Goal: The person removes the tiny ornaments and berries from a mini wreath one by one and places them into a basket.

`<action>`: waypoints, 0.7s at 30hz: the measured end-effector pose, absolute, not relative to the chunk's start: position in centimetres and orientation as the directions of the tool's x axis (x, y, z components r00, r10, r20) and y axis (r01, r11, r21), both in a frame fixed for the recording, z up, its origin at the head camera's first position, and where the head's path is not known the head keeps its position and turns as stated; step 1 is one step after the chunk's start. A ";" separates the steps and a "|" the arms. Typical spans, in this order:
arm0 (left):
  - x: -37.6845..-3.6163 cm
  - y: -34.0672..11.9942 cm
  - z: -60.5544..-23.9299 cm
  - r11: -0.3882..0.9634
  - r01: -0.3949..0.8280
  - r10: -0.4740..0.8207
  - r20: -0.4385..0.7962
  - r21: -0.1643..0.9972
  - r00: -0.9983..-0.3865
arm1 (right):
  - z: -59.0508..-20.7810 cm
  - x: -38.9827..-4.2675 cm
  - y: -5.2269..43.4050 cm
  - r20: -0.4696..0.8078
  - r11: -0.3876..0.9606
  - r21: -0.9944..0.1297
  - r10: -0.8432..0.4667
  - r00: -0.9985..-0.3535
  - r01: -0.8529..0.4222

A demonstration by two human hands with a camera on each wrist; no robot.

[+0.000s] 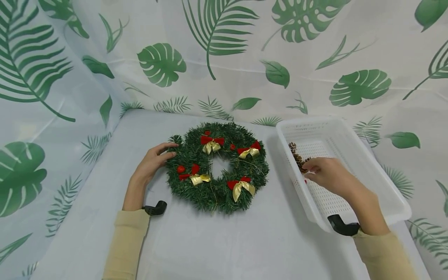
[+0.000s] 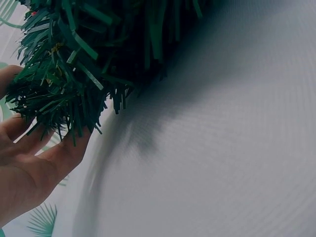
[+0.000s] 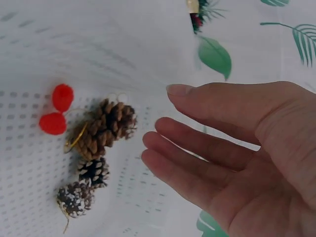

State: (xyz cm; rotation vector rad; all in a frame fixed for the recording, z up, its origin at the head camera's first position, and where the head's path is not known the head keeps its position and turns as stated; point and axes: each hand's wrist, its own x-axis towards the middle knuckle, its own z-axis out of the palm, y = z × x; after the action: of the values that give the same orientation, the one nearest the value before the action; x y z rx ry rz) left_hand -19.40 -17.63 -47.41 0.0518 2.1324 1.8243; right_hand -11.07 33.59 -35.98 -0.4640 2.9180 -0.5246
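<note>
We see the green wreath [image 1: 217,167] lying flat on the desk [image 1: 210,241], dressed with red-and-gold bows [image 1: 211,143]; our left hand [image 1: 152,161] rests its relaxed, spread fingers [image 2: 64,148] against the wreath's left edge, gripping nothing; our right hand [image 1: 327,175] hovers inside the white basket [image 1: 385,186] just right of the wreath, fingers [image 3: 197,143] loosely extended and empty, near the pine cones [image 3: 101,131] and red berries [image 3: 57,108] on the basket floor.
</note>
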 end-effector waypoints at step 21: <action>-19.4 -17.6 -47.5 0.169 -0.195 0.231 -0.231 0.966 -0.945 | -36.0 -8.2 32.2 0.238 0.871 -0.363 -0.257 -0.937 -0.331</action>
State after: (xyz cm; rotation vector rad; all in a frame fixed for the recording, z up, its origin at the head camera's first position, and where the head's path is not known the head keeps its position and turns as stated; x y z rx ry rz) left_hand -19.43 -17.56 -47.54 0.0353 2.1263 1.8361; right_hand -8.17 32.18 -36.04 -0.5094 3.2141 -0.6781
